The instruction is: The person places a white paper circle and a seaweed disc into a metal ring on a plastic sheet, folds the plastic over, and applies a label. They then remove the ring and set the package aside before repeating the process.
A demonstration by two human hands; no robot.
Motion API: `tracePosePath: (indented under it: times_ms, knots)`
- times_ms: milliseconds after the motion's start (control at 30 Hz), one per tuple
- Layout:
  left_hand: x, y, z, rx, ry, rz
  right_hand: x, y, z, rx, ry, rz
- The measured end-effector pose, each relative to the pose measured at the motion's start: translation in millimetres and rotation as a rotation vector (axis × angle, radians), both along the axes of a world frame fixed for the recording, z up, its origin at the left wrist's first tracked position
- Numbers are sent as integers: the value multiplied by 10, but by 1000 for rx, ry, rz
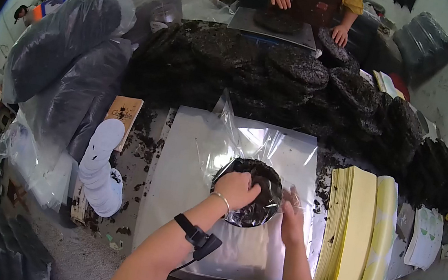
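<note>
A round black disc [259, 213] lies on a shiny metal sheet [180, 192], with clear plastic film [221, 139] over it and stretching away toward the back. My left hand [236, 190] rests on top of the disc with its fingers curled in; whether it pinches the film is hidden. Just right of the disc, my right hand [293, 209] is held on edge with its fingers apart, beside a loose fold of film.
Dark discs [226, 52] are piled behind the sheet. Round white papers [100, 161] and a wooden block [124, 112] lie left; yellow paper stacks [356, 231] lie right. Large plastic-wrapped bundles [70, 39] stand left. Across the pile, a co-worker [310, 1] touches discs.
</note>
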State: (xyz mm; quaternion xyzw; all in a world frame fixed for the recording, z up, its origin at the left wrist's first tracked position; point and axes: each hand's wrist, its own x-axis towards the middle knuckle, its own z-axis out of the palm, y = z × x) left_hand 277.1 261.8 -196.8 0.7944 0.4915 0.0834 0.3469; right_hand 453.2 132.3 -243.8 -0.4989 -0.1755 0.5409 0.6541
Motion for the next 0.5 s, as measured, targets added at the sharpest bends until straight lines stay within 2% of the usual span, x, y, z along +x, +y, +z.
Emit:
tracePosePath:
  times_ms: [33, 67, 133, 167, 200, 233, 267, 300, 367, 400, 433, 467, 500]
  knots:
    - [55, 94, -172, 42, 54, 21, 66, 236, 45, 163, 144, 98]
    - [133, 102, -118, 2, 159, 27, 26, 397, 197, 151, 148, 97]
    - [265, 109, -19, -65, 284, 11, -172, 689, 566, 347, -437, 116]
    - [271, 72, -61, -98, 306, -10, -130, 691, 568, 297, -867, 208]
    - [243, 21, -226, -99, 293, -85, -208, 651, 543, 397, -1094, 195]
    - [183, -66, -132, -34, 349, -194, -367, 603, 644, 498, -1315, 181]
    - [122, -153, -40, 37, 399, -300, -526, 579, 685, 525, -1353, 260]
    - [62, -261, 7, 22, 449, -315, -637, 561, 548, 455, -1444, 319]
    - [-62, -507, 145, 4, 552, -372, -575, 531, 482, 66, -1269, 406]
    - [-246, -727, 302, 192, 396, -333, -547, 587, 450, 64, -1264, 413]
    - [-508, -960, 381, 370, 241, -295, -545, 613, 411, 141, -1377, 443]
    - [-711, -1081, 323, 352, 248, -304, -559, 596, 385, 213, -1486, 471]
    - [-889, -1163, 277, 360, 176, -334, -587, 579, 413, 203, -1475, 477]
